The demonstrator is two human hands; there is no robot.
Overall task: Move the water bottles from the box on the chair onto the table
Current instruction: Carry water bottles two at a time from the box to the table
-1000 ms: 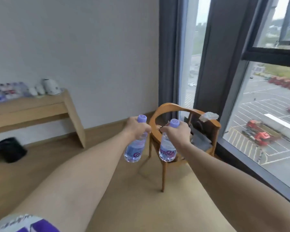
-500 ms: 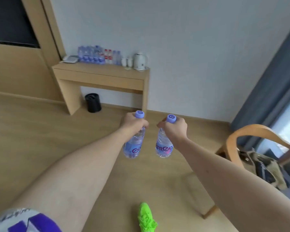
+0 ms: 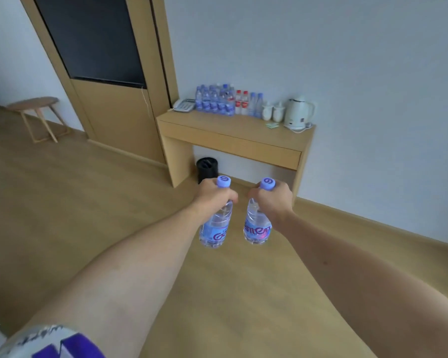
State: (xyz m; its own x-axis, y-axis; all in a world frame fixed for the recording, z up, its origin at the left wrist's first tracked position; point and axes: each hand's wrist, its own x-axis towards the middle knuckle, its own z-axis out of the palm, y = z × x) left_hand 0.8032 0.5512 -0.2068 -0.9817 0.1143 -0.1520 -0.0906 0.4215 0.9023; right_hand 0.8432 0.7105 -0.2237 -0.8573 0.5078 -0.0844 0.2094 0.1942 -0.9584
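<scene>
My left hand (image 3: 214, 196) and right hand (image 3: 273, 200) each grasp a water bottle (image 3: 215, 228) (image 3: 257, 227) by its neck, mid-room, well short of the table (image 3: 233, 130) — where a cluster of bottles (image 3: 215, 100) already stands — so this pair awaits placing.

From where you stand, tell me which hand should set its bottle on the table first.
Left, probably. The left hand holds its bottle more in line with the bottles on the table; the right hand would likely follow. Both are far off.
</scene>
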